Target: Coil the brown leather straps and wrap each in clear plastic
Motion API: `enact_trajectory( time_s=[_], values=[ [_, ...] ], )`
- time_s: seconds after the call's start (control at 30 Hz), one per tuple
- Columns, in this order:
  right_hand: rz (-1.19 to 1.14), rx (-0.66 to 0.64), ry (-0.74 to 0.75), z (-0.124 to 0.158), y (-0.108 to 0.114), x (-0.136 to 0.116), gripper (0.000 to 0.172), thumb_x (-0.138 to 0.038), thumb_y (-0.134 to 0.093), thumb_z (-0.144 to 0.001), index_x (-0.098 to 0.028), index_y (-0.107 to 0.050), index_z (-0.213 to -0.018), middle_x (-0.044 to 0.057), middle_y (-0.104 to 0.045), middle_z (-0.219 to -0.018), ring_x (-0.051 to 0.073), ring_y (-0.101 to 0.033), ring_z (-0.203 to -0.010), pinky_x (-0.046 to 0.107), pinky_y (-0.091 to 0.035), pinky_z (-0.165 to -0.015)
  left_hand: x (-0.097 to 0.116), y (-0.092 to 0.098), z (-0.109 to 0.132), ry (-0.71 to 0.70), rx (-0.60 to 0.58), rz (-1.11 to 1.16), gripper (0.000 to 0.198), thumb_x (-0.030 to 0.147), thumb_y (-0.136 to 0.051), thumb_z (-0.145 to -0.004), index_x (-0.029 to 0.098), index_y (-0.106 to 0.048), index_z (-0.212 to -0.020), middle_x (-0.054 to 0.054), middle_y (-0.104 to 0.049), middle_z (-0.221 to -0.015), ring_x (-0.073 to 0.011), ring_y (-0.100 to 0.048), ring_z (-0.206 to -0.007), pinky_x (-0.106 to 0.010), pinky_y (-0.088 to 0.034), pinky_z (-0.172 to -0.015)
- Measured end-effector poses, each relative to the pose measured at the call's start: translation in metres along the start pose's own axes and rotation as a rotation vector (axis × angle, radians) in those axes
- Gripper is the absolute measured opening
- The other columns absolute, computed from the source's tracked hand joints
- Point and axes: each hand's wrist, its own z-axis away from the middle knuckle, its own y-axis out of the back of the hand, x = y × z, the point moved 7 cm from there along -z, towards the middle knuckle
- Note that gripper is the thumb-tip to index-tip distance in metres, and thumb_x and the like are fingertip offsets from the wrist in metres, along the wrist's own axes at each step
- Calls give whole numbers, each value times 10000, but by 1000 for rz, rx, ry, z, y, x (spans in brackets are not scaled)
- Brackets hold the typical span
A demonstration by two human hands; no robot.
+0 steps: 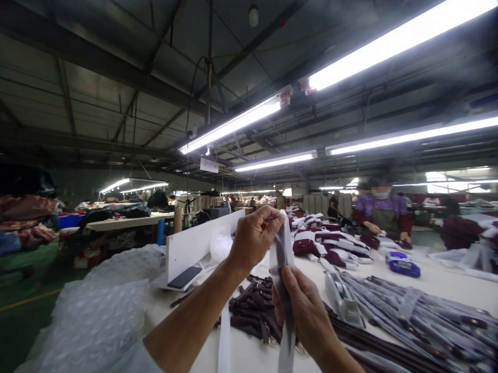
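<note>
Person's bare left hand (pixel 254 235) raised at the end of a forearm slanting up from lower left, wrist slightly bent; thumb and fingertips pinch the top end of a long, narrow dark grey strip in a translucent whitish film (pixel 281 249). Bare right hand (pixel 304 301) lower, forearm rising from lower right; thumb laid along the strip's near face, fingers curled behind, gripping it between them; exact finger positions on the far side cannot be told. Strip held in the air above the cream tabletop (pixel 446 280), roughly upright, its lower part hanging below the right hand. Film pale at the margins, dark core showing through, surface smooth with a slight sheen. Behind the strip, a tangled heap of dark brown straps with small metal fittings (pixel 253 311); near it a flat, matt white band (pixel 224 345). To the left, crumpled clear bubble wrap, dimpled all over (pixel 98 311), and a long, smooth white upright board (pixel 206 245). To the right, a fanned bundle of grey film-wrapped straps (pixel 408 306); beyond, soft maroon pieces with white wrapping (pixel 328 241)
</note>
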Motion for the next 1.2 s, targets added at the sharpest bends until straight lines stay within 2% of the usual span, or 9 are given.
enact_trajectory(
  time_s=[0.2, 0.4, 0.5, 0.63, 0.77, 0.87, 0.97, 1.07, 1.2],
  values=[
    [104, 12, 54, 0, 3, -12, 401, -562, -402, -853, -185, -429, -720, -87, -318, -480, 45, -256, -368, 160, -221, -343, -3, 5, 4, 74, 148, 13, 188, 362, -441, -871, 203, -527, -821, 16, -539, -652, -117, -524, -595, -208, -417, -564],
    [761, -79, 361, -5, 31, -47, 246, -356, -570, -792, -174, -452, -674, -53, -380, -556, 82, -332, -512, 194, -264, -457, -9, 37, -14, 261, 177, 322, 359, 469, -548, -783, 210, -468, -1019, -25, -617, -834, -141, -601, -656, -218, -471, -527],
    [930, -207, 469, -5, 40, -62, 200, -307, -523, -820, -171, -462, -686, -56, -381, -544, 78, -315, -498, 199, -249, -456, -13, 25, -20, 536, -185, 392, 580, 667, -486, -713, 129, -588, -904, -116, -650, -864, -200, -631, -670, -268, -494, -519],
    [1063, -401, 573, 1, 35, -78, 73, -194, -505, -800, -154, -565, -811, -29, -516, -603, 82, -430, -517, 191, -312, -497, -5, -20, 30, 920, -896, 479, 750, 778, -361, -683, 97, -659, -783, -136, -660, -683, -219, -621, -561, -286, -462, -427],
    [1126, -502, 712, 2, 33, -91, 240, -115, -500, -754, -169, -631, -947, 29, -646, -734, 119, -568, -601, 204, -381, -548, 14, -45, 81, 968, -1163, 653, 438, 515, -446, -832, 128, -651, -840, -46, -615, -544, -150, -569, -438, -231, -416, -381],
    [1026, -390, 745, -6, 41, -99, 253, -164, -551, -773, -190, -652, -1003, 59, -685, -837, 144, -621, -671, 219, -430, -590, 23, -52, 93, 901, -1024, 729, 203, 309, -525, -837, 141, -633, -797, 11, -557, -472, -89, -499, -350, -176, -379, -360],
    [744, -160, 557, -15, 51, -86, 165, -290, -604, -772, -167, -681, -851, 41, -675, -699, 141, -595, -567, 225, -430, -520, 43, -49, 73, 706, -748, 853, 153, 285, -545, -834, 167, -637, -866, 14, -586, -550, -73, -550, -427, -161, -426, -428],
    [322, -73, 161, -4, 44, -27, 346, -447, -537, -811, -136, -639, -699, 30, -615, -533, 124, -532, -435, 226, -407, -433, 64, -30, 27, 380, -452, 854, 214, 250, -518, -843, 222, -622, -1028, -24, -672, -870, -162, -658, -783, -284, -531, -697],
    [41, -173, -133, 54, 19, 40, 487, -597, -503, -778, -129, -636, -770, 44, -596, -512, 173, -574, -439, 266, -455, -423, 65, 7, -22, -68, -124, 262, 287, 216, -491, -848, 217, -589, -1118, -36, -636, -1100, -219, -538, -1113, -361, -466, -911]
  ],
)
